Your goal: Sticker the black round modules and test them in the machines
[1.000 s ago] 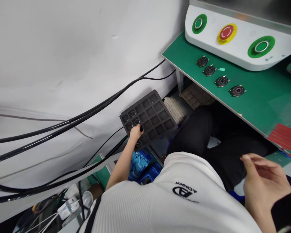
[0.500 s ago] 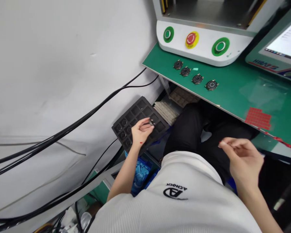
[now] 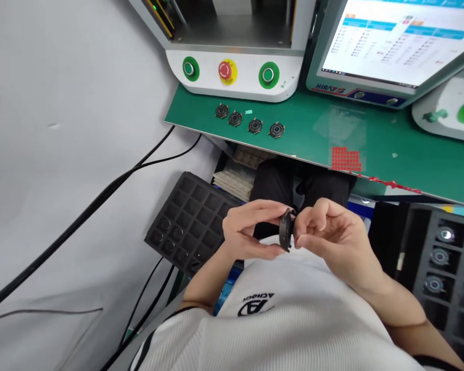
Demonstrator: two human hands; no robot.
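- Watching from my end, I see the left hand (image 3: 242, 226) gripping a dark watch body (image 3: 284, 231) by its rim, edge-on to my view.
- The watch body is in the air above the lap, short of the front edge of the table (image 3: 309, 139).
- The right hand (image 3: 338, 242) is just beside it, fingers curled toward the thumb, a red speck (image 3: 297, 238) at the tips; I can't tell whether they grip it or touch the watch body.
- With only fingertips on that narrow rim, I judge that an off-centre push from the right could twist it loose and drop it.
- If that speck is sticky, a brush against the wrong spot could leave it crooked or stuck to skin.
- Four more watch bodies (image 3: 255, 125) lie in a row toward the table's left end; a sweeping sleeve could scatter them.
- A sheet of red stickers (image 3: 344, 159) lies at the front edge, with a red strip (image 3: 391, 184) trailing rightward along it; a passing forearm could snag the strip and drag it off.
- A black tray (image 3: 187, 175) sits near the left arm, round pieces toward its left corner; an elbow knock could jolt them out.
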